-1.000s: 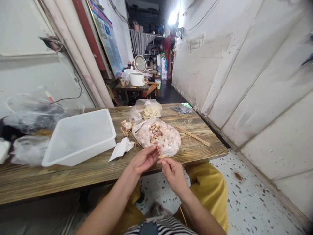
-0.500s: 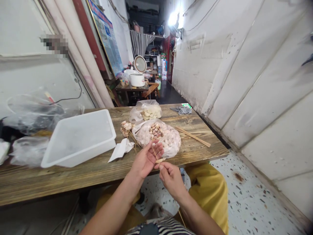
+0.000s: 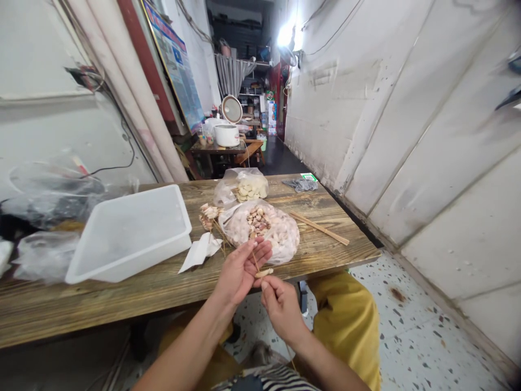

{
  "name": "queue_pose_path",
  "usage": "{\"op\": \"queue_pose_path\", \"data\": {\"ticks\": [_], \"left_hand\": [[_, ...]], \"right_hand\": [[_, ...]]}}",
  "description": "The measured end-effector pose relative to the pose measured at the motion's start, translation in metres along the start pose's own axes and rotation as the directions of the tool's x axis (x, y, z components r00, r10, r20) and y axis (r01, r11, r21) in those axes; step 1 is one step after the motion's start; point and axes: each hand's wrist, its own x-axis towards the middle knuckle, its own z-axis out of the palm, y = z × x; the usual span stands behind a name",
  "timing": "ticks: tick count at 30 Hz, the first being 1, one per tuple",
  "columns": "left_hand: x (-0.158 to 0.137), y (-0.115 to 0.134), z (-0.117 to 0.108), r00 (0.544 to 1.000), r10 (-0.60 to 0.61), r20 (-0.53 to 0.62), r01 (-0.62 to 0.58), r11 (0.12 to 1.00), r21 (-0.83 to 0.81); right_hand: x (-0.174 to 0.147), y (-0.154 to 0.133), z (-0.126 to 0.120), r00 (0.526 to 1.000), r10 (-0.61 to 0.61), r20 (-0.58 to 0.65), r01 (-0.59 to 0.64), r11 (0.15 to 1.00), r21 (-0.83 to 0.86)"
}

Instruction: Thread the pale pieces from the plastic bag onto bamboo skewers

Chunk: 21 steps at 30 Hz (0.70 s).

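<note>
My right hand [image 3: 283, 307] is closed, pinching a thin wooden skewer [image 3: 255, 262] just below a pale, elongated food piece [image 3: 264, 273] threaded on it. The skewer's lower end runs down past my wrist. Palm up, my left hand [image 3: 242, 269] is at the skewer's upper end, thumb and forefinger drawn together there and the other fingers extended. Whatever is between those fingertips is too small to make out. Just beyond the hands, an open plastic bag [image 3: 285, 239] holds many pinkish-white and brownish food pieces.
Left on the wooden table [image 3: 154, 288] stands a white plastic tub [image 3: 130, 233], with white paper [image 3: 198, 252] beside it. Loaded skewers [image 3: 209, 213] lean by the bag. Behind is a bag of pale slices [image 3: 250, 187]. Bare skewers [image 3: 321, 228] and a crumpled grey glove-like item [image 3: 301, 185] are right.
Both hands and the skewer have shifted slightly left and down in the view. The pale piece stays on the skewer just above my right fingers.
</note>
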Motion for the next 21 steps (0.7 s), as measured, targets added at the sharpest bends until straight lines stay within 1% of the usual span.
{"op": "queue_pose_path", "data": {"ticks": [6,9,11,13,15,16,17,18,19,20,21], "left_hand": [[-0.007,-0.014,0.001,0.999,-0.017,-0.033,0.019,0.997,0.075],[-0.010,-0.024,0.003,1.000,-0.014,-0.014,0.015,0.994,0.106],[-0.010,-0.030,0.003,0.999,-0.033,0.003,0.033,0.991,0.128],[-0.010,-0.033,0.002,0.996,-0.081,0.033,0.075,0.986,0.149],[-0.004,-0.030,-0.003,0.989,-0.124,0.081,0.109,0.979,0.172],[0.001,-0.026,-0.006,0.992,-0.090,0.089,0.071,0.977,0.199],[0.008,-0.020,-0.009,0.996,-0.020,0.085,-0.002,0.968,0.250],[0.018,-0.012,-0.013,0.990,0.115,0.077,-0.134,0.934,0.330],[0.029,-0.003,-0.017,0.951,0.304,0.054,-0.292,0.830,0.475],[0.042,0.006,-0.020,0.905,0.417,0.090,-0.371,0.667,0.646],[0.055,0.015,-0.023,0.868,0.463,0.181,-0.406,0.450,0.795]], "right_hand": [[0.007,-0.007,0.002,0.995,-0.063,-0.072,0.056,0.994,-0.088],[0.012,-0.004,0.001,0.994,-0.065,-0.090,0.056,0.993,-0.106],[0.014,-0.001,-0.001,0.990,-0.072,-0.120,0.058,0.991,-0.117],[0.016,0.001,-0.005,0.986,-0.088,-0.140,0.069,0.988,-0.136],[0.018,0.002,-0.013,0.986,-0.084,-0.141,0.063,0.987,-0.147],[0.019,0.003,-0.018,0.987,-0.067,-0.146,0.047,0.989,-0.140],[0.020,0.004,-0.023,0.987,-0.041,-0.154,0.022,0.992,-0.123],[0.020,0.005,-0.027,0.987,-0.008,-0.161,-0.008,0.995,-0.096],[0.021,0.007,-0.031,0.985,0.025,-0.169,-0.036,0.997,-0.065],[0.021,0.009,-0.034,0.984,0.051,-0.174,-0.058,0.998,-0.036],[0.021,0.011,-0.036,0.982,0.070,-0.175,-0.073,0.997,-0.013]]}}
